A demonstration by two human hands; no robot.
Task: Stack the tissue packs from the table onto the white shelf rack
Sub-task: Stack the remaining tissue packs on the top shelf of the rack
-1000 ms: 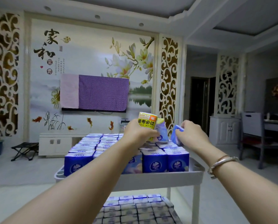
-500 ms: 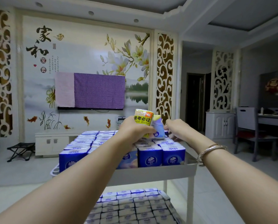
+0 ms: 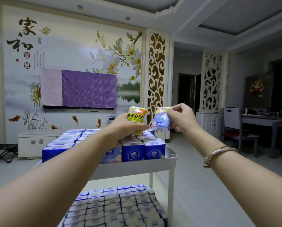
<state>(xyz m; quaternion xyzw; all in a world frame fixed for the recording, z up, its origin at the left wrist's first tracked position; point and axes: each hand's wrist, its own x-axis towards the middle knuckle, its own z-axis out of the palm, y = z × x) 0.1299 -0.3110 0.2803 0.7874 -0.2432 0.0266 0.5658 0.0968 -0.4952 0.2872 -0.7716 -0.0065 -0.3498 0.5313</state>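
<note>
My left hand grips a yellow and orange tissue pack upright above the top tier of the white shelf rack. To its right, my right hand pinches a pale blue tissue pack by its top edge, lifted clear of the rows. Blue and white tissue packs fill the top tier in tight rows. More tissue packs cover the lower tier.
A white TV cabinet and a covered wall television stand behind the rack. A folding stool sits at the far left. A grey chair and a table stand at the right. Tiled floor lies right of the rack.
My right hand has risen from the top tier's rows with the pale blue pack and moved to the right. My left hand keeps hold of the yellow pack.
</note>
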